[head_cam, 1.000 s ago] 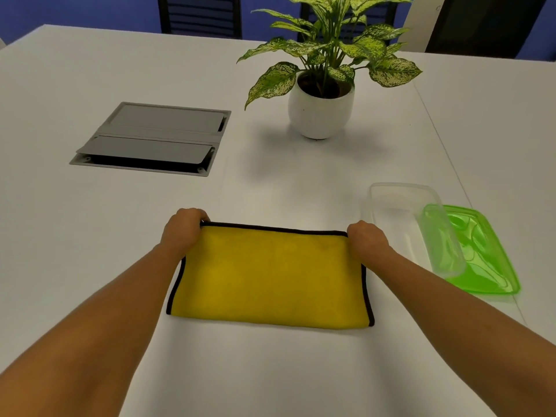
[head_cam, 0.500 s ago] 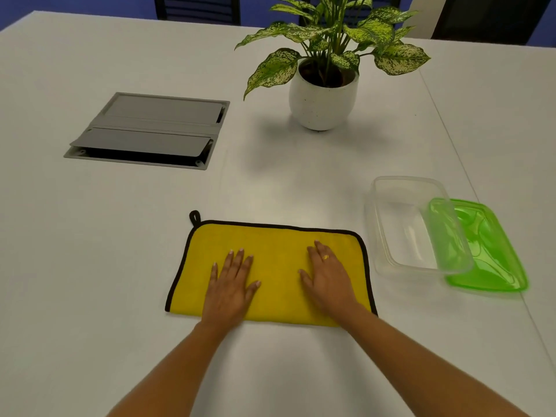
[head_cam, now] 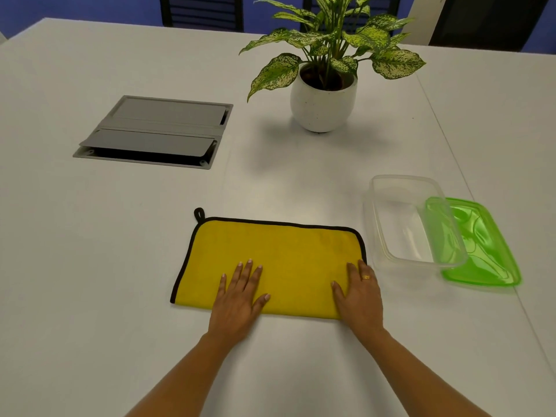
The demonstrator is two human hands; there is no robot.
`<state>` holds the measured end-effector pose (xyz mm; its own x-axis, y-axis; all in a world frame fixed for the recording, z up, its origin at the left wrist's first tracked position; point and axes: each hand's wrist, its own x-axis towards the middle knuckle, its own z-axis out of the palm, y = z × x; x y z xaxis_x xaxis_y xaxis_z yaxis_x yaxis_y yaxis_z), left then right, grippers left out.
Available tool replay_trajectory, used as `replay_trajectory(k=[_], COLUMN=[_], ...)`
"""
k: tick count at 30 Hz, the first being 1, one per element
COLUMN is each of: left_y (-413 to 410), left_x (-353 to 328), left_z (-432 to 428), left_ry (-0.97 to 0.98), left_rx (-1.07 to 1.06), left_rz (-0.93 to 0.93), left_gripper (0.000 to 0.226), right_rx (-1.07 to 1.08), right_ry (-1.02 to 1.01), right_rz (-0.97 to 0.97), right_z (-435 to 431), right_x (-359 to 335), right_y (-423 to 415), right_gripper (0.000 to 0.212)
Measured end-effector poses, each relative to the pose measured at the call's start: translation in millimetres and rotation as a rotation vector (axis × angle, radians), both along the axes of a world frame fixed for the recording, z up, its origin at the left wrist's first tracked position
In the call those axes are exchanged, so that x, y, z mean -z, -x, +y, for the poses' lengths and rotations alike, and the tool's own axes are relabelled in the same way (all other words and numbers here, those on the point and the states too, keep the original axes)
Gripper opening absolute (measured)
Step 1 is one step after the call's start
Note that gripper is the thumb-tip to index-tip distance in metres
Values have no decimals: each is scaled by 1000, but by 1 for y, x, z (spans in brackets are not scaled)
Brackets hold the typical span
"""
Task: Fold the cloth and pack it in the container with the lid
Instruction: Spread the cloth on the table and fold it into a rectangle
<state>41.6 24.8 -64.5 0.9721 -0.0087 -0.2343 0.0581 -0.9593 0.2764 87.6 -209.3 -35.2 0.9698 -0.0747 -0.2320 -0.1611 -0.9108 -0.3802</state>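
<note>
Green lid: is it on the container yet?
No, the green lid lies on the table at the right side of the clear container, whose top is open.

Lighting the scene brightly and evenly from overhead, turning the white counter [head_cam: 90,266] a pale grey. Dropping a soft, blurred shadow on the near side of the plant pot [head_cam: 323,106], and laying only thin, faint shadows beside the left hand [head_cam: 237,299] and right hand [head_cam: 359,296]. Leaving a pale sheen on the counter just beyond the cloth [head_cam: 270,254]. Glinting mildly along the rim of the clear container [head_cam: 400,230] and glowing through the green lid [head_cam: 487,251]. Stretching the forearms wide toward the bottom corners. Rendering the middle sharply; softening slightly at the leaves [head_cam: 394,63] and the dark chairs [head_cam: 201,10] along the top edge. Smearing the cloth's texture into flat yellow.
</note>
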Motion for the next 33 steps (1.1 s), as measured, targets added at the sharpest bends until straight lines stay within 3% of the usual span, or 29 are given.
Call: replay_trajectory(k=[6, 11, 14, 18, 24, 28, 33], left_y=[10, 9, 9, 8, 6, 0, -25], left_x=[-1, 2, 3, -1, -8, -23, -81], left_z=[-17, -21, -23, -24, -35, -53, -50], left_ry=[-44, -94, -94, -104, -56, 174, 760], left_rx=[82, 90, 109, 126, 135, 98, -402], left_rz=[3, 6, 15, 49, 106, 153, 25], left_gripper=[83, 59, 58, 57, 57, 52, 31], right_rx=[290, 460, 538, 468, 289, 172, 11], right_ry=[-246, -561, -702, -753, -642, -493, -474], right_rz=[53, 311, 433, 458, 367, 243, 197], right_z=[-6, -5, -2, -2, -8, -11, 17], right_x=[-12, -24, -32, -47, -95, -122, -143], right_y=[2, -11, -16, -20, -46, -57, -55], right_gripper=[62, 58, 54, 54, 43, 31, 38])
